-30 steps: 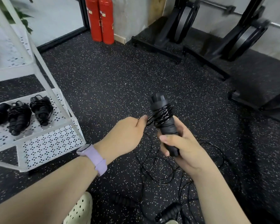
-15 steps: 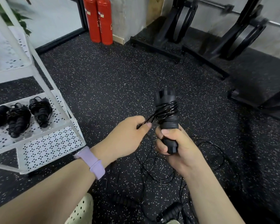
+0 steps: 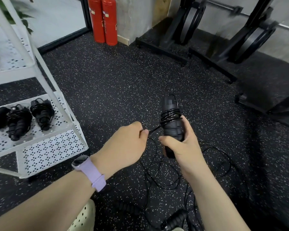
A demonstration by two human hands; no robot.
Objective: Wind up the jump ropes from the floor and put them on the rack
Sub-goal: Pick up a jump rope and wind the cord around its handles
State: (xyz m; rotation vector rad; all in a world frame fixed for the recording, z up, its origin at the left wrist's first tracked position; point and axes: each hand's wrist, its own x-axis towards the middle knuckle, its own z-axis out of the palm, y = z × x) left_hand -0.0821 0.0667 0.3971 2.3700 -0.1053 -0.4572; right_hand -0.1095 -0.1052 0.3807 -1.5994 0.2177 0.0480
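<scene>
My right hand (image 3: 182, 144) grips the black jump rope handles (image 3: 171, 120), held upright, with several turns of thin black cord around their upper part. My left hand (image 3: 127, 145) pinches the cord (image 3: 154, 129) just left of the handles, taut between both hands. The loose rest of the cord (image 3: 163, 174) lies in loops on the speckled floor below my hands. More handles (image 3: 175, 219) of another rope lie at the bottom edge. The white perforated rack (image 3: 52, 145) stands at the left, with wound ropes (image 3: 42, 114) on its lower shelf.
Two red fire extinguishers (image 3: 103, 20) stand against the back wall. Black weight plate stands (image 3: 190, 29) line the back right, with their bases reaching onto the floor. A pale perforated shoe (image 3: 83, 219) shows at the bottom. A plant sits behind the rack.
My left hand has carried the cord around the handles and pulled it left and down. The handles have tilted slightly and the view has shifted a little.
</scene>
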